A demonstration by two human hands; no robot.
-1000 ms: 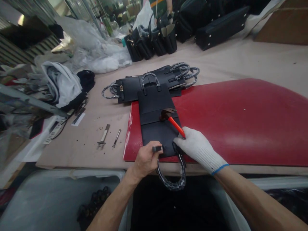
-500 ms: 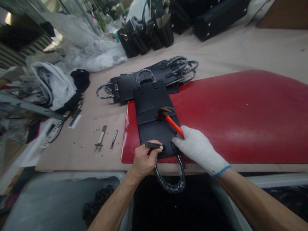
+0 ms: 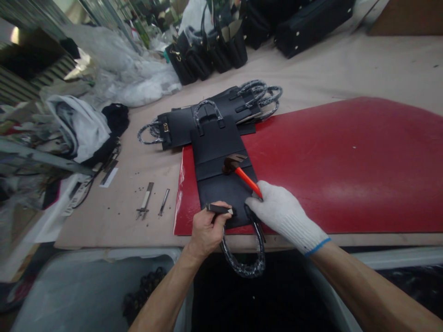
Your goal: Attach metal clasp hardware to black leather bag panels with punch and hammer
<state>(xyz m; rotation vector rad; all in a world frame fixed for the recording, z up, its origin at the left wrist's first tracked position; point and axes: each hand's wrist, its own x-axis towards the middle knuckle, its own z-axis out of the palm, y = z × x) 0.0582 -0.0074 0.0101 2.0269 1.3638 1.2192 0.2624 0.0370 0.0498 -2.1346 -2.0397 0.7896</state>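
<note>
My bare left hand [image 3: 207,230] is closed around a short dark metal punch [image 3: 218,209], held near the lower end of a black leather bag panel [image 3: 224,191]. What the tool's working end touches is hidden. In a white knit glove, my right hand [image 3: 273,207] grips a claw hammer [image 3: 246,177] by its orange handle, the head lying over the panel. The thumb side of the glove is close to the base of a plastic-wrapped handle [image 3: 247,269], which loops over the table's front edge. A second wrapped handle [image 3: 209,105] is at the panel's far end.
The panel lies across a red mat [image 3: 328,170]. Behind it are several stacked bag panels [image 3: 183,121]. Two metal tools [image 3: 145,201] rest to the left. Black bags [image 3: 207,55] stand at the back, and grey bins [image 3: 86,281] sit below the table edge.
The view has shifted very slightly. Both hands keep their grips and stay in nearly the same place over the panel.
</note>
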